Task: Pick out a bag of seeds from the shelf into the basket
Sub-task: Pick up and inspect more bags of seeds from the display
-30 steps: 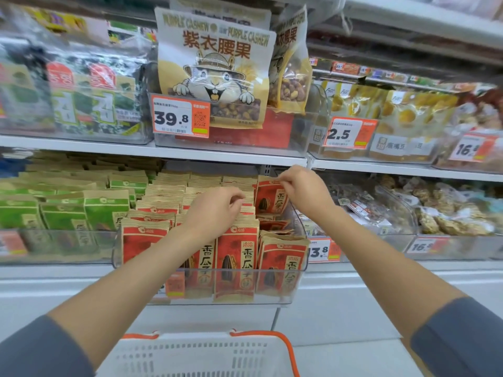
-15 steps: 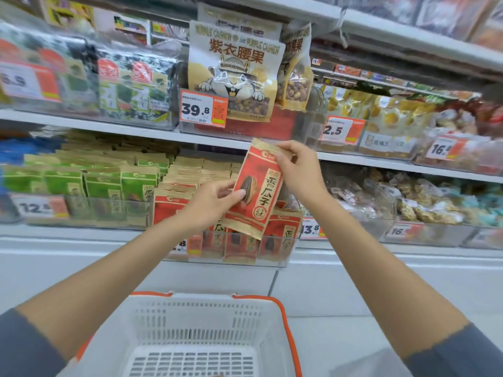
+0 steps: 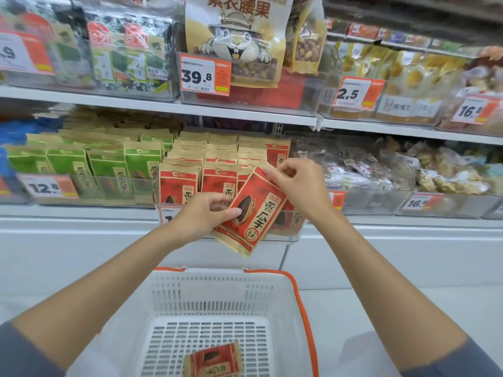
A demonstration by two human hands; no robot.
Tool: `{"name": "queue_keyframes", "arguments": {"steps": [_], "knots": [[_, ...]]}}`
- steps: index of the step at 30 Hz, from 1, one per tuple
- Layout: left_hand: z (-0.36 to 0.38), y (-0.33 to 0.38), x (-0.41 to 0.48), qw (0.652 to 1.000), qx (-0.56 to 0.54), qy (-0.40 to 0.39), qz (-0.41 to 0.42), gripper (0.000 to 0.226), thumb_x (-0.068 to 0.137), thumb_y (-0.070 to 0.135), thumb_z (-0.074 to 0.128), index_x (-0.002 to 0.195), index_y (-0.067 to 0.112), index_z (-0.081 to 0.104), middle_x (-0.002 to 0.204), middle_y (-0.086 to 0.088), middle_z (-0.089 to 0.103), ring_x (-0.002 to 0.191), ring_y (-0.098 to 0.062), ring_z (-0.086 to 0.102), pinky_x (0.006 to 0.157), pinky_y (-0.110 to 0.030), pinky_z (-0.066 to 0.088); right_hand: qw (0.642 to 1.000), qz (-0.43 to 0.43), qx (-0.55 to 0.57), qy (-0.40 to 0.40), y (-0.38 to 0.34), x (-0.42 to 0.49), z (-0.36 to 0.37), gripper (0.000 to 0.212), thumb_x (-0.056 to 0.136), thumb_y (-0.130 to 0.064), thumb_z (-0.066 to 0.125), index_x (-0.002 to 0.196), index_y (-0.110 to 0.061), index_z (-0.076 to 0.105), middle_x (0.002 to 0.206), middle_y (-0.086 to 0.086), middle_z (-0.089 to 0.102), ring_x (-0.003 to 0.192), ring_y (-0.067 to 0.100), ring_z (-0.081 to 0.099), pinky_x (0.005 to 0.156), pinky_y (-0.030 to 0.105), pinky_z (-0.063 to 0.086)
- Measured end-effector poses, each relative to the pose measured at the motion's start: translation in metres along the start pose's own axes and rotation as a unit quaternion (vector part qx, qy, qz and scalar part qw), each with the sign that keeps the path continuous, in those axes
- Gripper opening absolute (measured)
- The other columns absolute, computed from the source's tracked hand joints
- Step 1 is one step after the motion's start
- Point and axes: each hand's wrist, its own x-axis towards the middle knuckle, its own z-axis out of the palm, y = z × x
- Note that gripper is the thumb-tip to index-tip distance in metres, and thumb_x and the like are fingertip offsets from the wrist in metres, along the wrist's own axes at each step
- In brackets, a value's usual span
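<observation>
From where I stand by the snack shelf [image 3: 245, 111], the person has a red-and-tan bag of seeds [image 3: 253, 213] in both hands. It is held out in front of the shelf and above the basket [image 3: 300, 300], not inside it. The left hand [image 3: 202, 216] grips the bag's lower left edge, with the thumb pressed across the printed front. The right hand [image 3: 299, 186] pinches the top corner between thumb and curled fingers. The bag leans, its top tipped toward the right.

Behind it, matching red bags [image 3: 178, 180] stand in rows in a clear bin [image 3: 288, 235] on the shelf, with green bags [image 3: 109, 164] just beside them on the left. Down in the white basket (orange rim and handle) a second red bag [image 3: 213, 360] lies flat on the slotted floor. One level up, a big cashew bag [image 3: 236, 36] stands behind a 39.8 price tag [image 3: 205, 74].
</observation>
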Motion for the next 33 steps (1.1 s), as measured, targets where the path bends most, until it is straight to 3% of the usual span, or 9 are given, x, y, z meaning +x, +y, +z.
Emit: {"name": "queue_keyframes", "arguments": {"steps": [4, 8, 14, 16, 19, 23, 26, 30, 33], "knots": [[0.0, -0.002, -0.004, 1.0, -0.016, -0.018, -0.013, 0.013, 0.092, 0.017, 0.068, 0.102, 0.025, 0.071, 0.094, 0.004, 0.078, 0.085, -0.009, 0.074, 0.071, -0.021, 0.057, 0.995, 0.015, 0.062, -0.075, 0.004, -0.007, -0.015, 0.005, 0.092, -0.023, 0.069, 0.089, -0.022, 0.073, 0.08, -0.009, 0.072, 0.073, 0.003, 0.069, 0.061, 0.02, 0.057], [-0.001, -0.003, -0.006, 0.999, -0.038, -0.014, -0.025, 0.015, 0.093, 0.017, 0.066, 0.107, 0.022, 0.071, 0.098, 0.002, 0.078, 0.087, -0.009, 0.074, 0.067, -0.016, 0.056, 0.991, 0.023, 0.114, -0.072, 0.007, -0.014, -0.023, 0.023, 0.094, -0.007, 0.065, 0.114, -0.016, 0.071, 0.088, -0.012, 0.069, 0.079, -0.002, 0.066, 0.068, 0.012, 0.053], [-0.002, -0.006, -0.005, 0.997, -0.075, 0.013, -0.031, 0.02, 0.091, 0.021, 0.069, 0.11, 0.018, 0.071, 0.1, -0.001, 0.078, 0.097, -0.018, 0.073, 0.086, -0.034, 0.059, 0.984, 0.045, 0.16, -0.065, 0.011, -0.02, -0.022, 0.059, 0.091, 0.015, 0.043, 0.142, -0.014, 0.052, 0.117, -0.002, 0.065, 0.098, 0.01, 0.068, 0.074, 0.022, 0.057], [-0.002, -0.005, -0.004, 0.991, -0.12, 0.045, -0.029, 0.027, 0.089, 0.023, 0.071, 0.113, 0.013, 0.07, 0.101, -0.005, 0.077, 0.098, -0.021, 0.073, 0.095, -0.044, 0.055, 0.984, 0.037, 0.168, -0.057, 0.01, -0.024, -0.018, 0.063, 0.091, 0.011, 0.043, 0.147, -0.017, 0.045, 0.122, -0.001, 0.061, 0.097, 0.013, 0.068, 0.074, 0.026, 0.058], [0.004, -0.003, -0.006, 0.979, -0.186, 0.078, -0.023, 0.02, 0.09, 0.025, 0.069, 0.105, 0.014, 0.073, 0.099, -0.007, 0.077, 0.094, -0.023, 0.073, 0.095, -0.043, 0.055, 0.981, 0.063, 0.147, -0.108, 0.004, -0.03, -0.009, 0.066, 0.091, 0.0, 0.051, 0.152, -0.023, 0.035, 0.121, -0.003, 0.06, 0.089, 0.022, 0.07, 0.062, 0.031, 0.057], [0.009, 0.001, -0.009, 0.959, -0.257, 0.119, -0.024, 0.018, 0.092, 0.026, 0.067, 0.105, 0.014, 0.072, 0.094, -0.005, 0.078, 0.084, -0.019, 0.074, 0.069, -0.029, 0.061, 0.971, 0.066, 0.088, -0.211, 0.001, -0.037, 0.004, 0.076, 0.087, -0.032, 0.051, 0.157, -0.026, 0.023, 0.105, -0.005, 0.07, 0.082, 0.017, 0.07, 0.056, 0.023, 0.042], [0.005, 0.002, -0.008, 0.95, -0.271, 0.156, -0.024, 0.022, 0.092, 0.023, 0.068, 0.109, 0.009, 0.07, 0.092, -0.006, 0.077, 0.079, -0.018, 0.074, 0.065, -0.028, 0.06, 0.958, 0.085, 0.11, -0.251, -0.003, -0.039, 0.0, 0.072, 0.096, -0.028, 0.055, 0.158, -0.023, 0.018, 0.089, 0.0, 0.073, 0.07, 0.014, 0.066, 0.048, 0.021, 0.04], [0.004, 0.001, -0.008, 0.944, -0.286, 0.162, -0.034, 0.03, 0.09, 0.024, 0.07, 0.113, 0.005, 0.067, 0.094, -0.01, 0.077, 0.081, -0.021, 0.074, 0.067, -0.03, 0.061, 0.953, 0.054, 0.135, -0.266, -0.011, -0.046, 0.0, 0.052, 0.097, -0.03, 0.06, 0.146, -0.029, 0.042, 0.088, -0.002, 0.071, 0.069, 0.012, 0.064, 0.049, 0.017, 0.041], [0.007, 0.003, -0.01, 0.945, -0.287, 0.154, -0.033, 0.037, 0.088, 0.025, 0.071, 0.116, 0.003, 0.064, 0.097, -0.011, 0.077, 0.082, -0.022, 0.074, 0.07, -0.032, 0.062, 0.959, 0.048, 0.138, -0.244, -0.011, -0.052, 0.011, 0.051, 0.084, -0.04, 0.076, 0.13, -0.034, 0.055, 0.104, -0.014, 0.073, 0.084, -0.003, 0.067, 0.068, 0.019, 0.051]]}}
